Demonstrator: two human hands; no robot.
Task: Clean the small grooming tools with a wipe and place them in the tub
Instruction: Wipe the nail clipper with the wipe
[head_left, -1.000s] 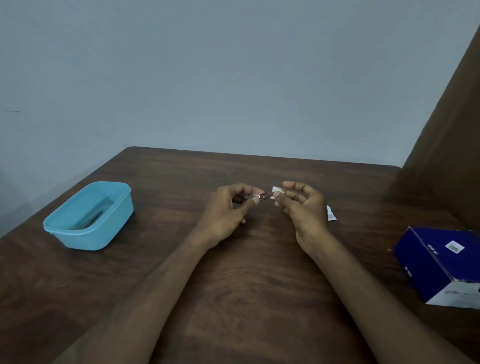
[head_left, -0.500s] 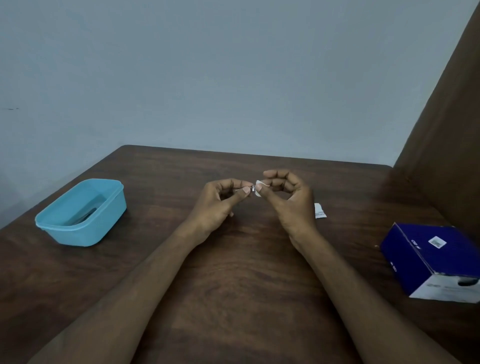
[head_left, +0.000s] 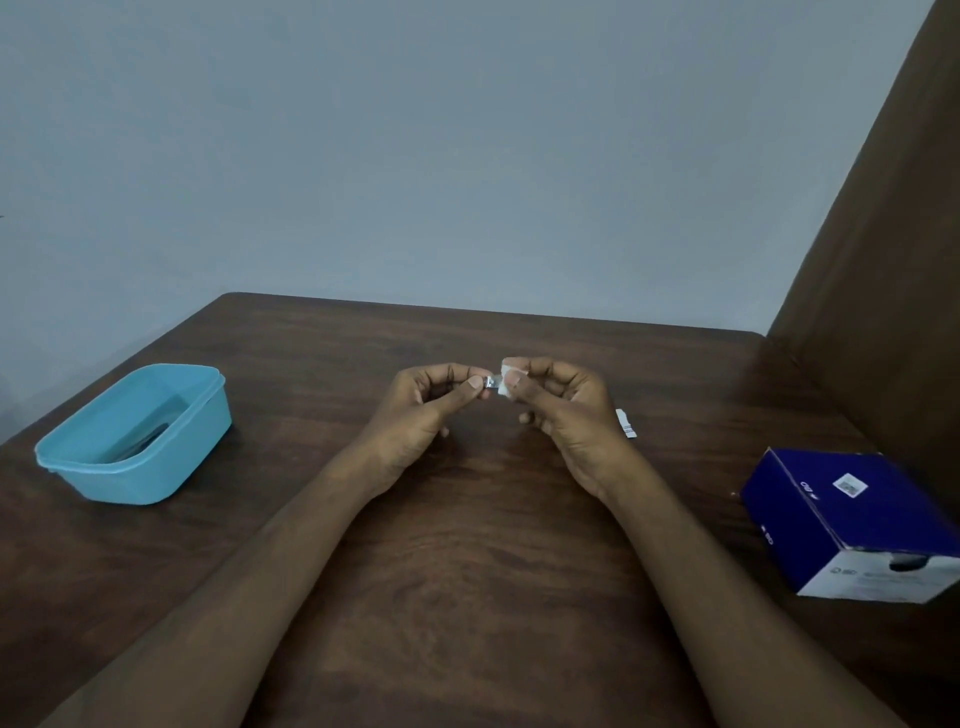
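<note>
Head view: left hand (head_left: 421, 410) pinches metal tool (head_left: 490, 383); right hand (head_left: 563, 410) pinches wipe (head_left: 505, 387) around it.

Place: probably a plain room in a home or office; the view shows little.
Tabletop (head_left: 467, 597): dark wood grain, set in a corner.
Wall (head_left: 415, 156): bare, pale blue-grey.
Side panel (head_left: 883, 286): brown.
</note>
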